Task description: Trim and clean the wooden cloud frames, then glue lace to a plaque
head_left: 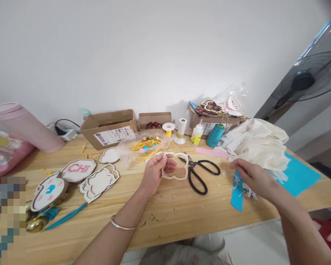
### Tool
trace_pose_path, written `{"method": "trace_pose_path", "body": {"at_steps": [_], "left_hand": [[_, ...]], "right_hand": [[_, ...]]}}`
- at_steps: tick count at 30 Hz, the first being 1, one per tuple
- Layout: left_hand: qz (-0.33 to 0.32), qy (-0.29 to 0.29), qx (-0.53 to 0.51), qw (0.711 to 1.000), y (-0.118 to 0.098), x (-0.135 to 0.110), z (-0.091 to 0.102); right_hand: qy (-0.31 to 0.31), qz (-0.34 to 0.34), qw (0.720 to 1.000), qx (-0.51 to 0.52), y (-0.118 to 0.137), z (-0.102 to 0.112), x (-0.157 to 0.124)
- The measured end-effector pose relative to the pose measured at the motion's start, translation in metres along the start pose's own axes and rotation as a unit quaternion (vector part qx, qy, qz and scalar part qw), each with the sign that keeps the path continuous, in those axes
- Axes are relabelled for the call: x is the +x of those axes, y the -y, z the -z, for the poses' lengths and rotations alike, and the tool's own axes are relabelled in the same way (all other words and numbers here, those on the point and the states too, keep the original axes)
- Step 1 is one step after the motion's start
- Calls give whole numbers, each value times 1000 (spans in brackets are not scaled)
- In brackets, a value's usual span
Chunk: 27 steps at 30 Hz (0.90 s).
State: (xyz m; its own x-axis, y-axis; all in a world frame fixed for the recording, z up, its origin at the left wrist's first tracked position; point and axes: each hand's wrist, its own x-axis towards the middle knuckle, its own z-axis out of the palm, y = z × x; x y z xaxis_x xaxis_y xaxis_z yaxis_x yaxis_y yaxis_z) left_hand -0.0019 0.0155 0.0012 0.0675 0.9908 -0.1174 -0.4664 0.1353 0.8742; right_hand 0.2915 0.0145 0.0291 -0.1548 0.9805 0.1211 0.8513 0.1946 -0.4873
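My left hand [156, 171] pinches a cut-out wooden frame [182, 176] with a wavy, cloud-like outline, held just above the table. Partly behind the frame lie black-handled scissors [198, 187], their blades pointing toward my left hand. My right hand [248, 178] is closed, thumb and fingertips together beside the pile of cream cloth [260, 147]. What its fingers hold, if anything, is too small to make out. Below that hand a blue strip [236, 200] and some small scraps [249, 193] lie on the wood.
Left of my hands lie layered wooden cut-outs [99, 182], a "CHI" plaque [79, 170] and gold bells [37, 223]. Along the wall stand cardboard boxes [110, 127], a glue bottle [196, 134] and a teal thread cone [215, 136]. A fan [303, 79] is at far right.
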Motion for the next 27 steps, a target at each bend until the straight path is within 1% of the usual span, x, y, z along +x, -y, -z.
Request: {"method": "trace_pose_path", "body": {"at_steps": [3,7,10,14,16,18,21,23,25,27], "left_hand": [[20,-10,-29,999,2,2,2],[44,-32,-65,996,1,4,3],[56,-47,-80,994,-1,4,2],[66,-54,-91,992,-2,3,0],[66,-54,-93,992,-1,3,0],[64,-53,-93,992,0,3,0],[55,-48,-89,993,0,2,1],[45,-44,-82,995,-1,1,0],[35,-38,-74,996,-1,0,-2],[23,-29,-67,997,-1,-2,-4]], "right_hand": [[30,-19,999,-16,-10,-4,-2],[-1,-81,996,-40,-15,-3,-2],[-6,-105,994,-14,-8,-2,-3],[-16,-134,991,-6,11,-5,-8],[-25,-138,990,-13,15,-9,-9],[-22,-136,990,-26,12,-12,-10],[17,-126,990,-64,1,-11,-11],[45,-130,986,-97,0,-7,-12],[46,-131,986,-93,8,-3,-13],[18,-95,995,-24,25,-3,-11]]}}
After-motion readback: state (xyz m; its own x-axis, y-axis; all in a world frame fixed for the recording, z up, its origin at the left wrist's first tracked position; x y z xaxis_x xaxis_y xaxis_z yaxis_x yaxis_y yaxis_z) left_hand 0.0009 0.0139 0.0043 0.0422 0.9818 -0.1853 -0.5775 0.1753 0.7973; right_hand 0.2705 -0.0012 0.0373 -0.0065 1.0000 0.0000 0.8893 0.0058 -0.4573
